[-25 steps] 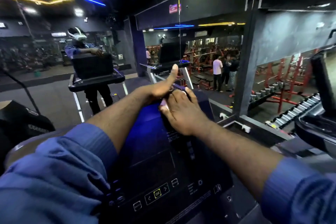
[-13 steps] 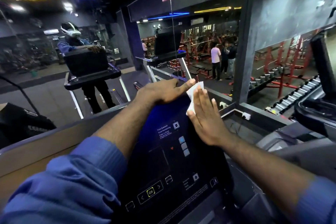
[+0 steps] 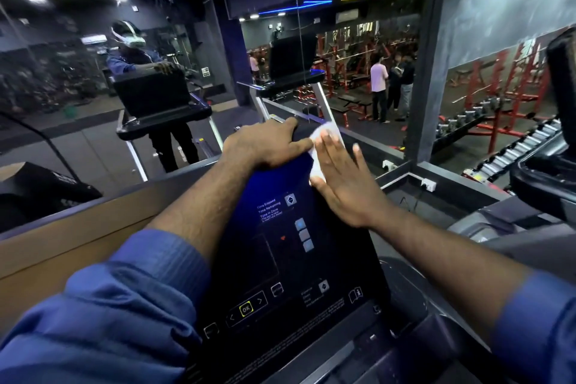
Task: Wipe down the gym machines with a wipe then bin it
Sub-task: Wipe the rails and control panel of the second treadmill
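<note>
A dark treadmill console (image 3: 280, 259) with printed buttons and a yellow OK key fills the middle of the head view. My left hand (image 3: 268, 145) grips the console's top edge, fingers curled over it. A white wipe (image 3: 316, 159) lies flat on the console's upper right part. My right hand (image 3: 346, 184) presses the wipe against the panel with straight, spread fingers. Most of the wipe is hidden under that palm.
A mirror wall (image 3: 93, 87) stands straight ahead, showing my reflection at the machine. A second machine's console (image 3: 558, 140) is close on the right. Behind are red racks (image 3: 498, 97), dumbbells and people standing (image 3: 389, 87). A wooden ledge (image 3: 62, 243) runs on the left.
My right hand went from curled fingers at the console top to a flat palm on the wipe, sliding rightward and slightly down. My left hand stayed on the top edge, its raised thumb now lowered.
</note>
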Motion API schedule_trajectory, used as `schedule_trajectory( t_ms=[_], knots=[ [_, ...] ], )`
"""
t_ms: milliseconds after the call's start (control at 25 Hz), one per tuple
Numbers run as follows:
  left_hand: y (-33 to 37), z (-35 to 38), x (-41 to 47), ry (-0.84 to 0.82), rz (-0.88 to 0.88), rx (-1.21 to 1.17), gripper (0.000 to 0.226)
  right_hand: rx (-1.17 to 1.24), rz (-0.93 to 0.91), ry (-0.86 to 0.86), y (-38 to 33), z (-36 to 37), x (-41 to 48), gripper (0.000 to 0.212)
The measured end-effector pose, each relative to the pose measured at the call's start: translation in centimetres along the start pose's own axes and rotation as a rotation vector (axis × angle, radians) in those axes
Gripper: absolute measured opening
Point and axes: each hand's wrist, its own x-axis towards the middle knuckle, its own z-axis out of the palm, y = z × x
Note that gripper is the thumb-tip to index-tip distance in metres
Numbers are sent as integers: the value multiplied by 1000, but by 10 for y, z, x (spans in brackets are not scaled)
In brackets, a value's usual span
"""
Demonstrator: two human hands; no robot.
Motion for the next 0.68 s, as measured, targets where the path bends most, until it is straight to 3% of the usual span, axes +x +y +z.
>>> schedule_trajectory(
  t_ms=[120, 280, 520, 680],
  knots=[
    [-1, 1, 0, 14, -1, 33, 83, 41, 26, 57, -5, -9, 16, 71],
    [2, 0, -1, 11, -4, 57, 82, 33, 34, 13, 1, 24, -47, 72],
    [4, 4, -10, 150, 87, 160, 77, 87, -17, 86, 8, -7, 20, 71],
    [4, 10, -15, 215, 148, 287, 74, 99, 34, 110, 5, 46, -66, 70]
  ],
)
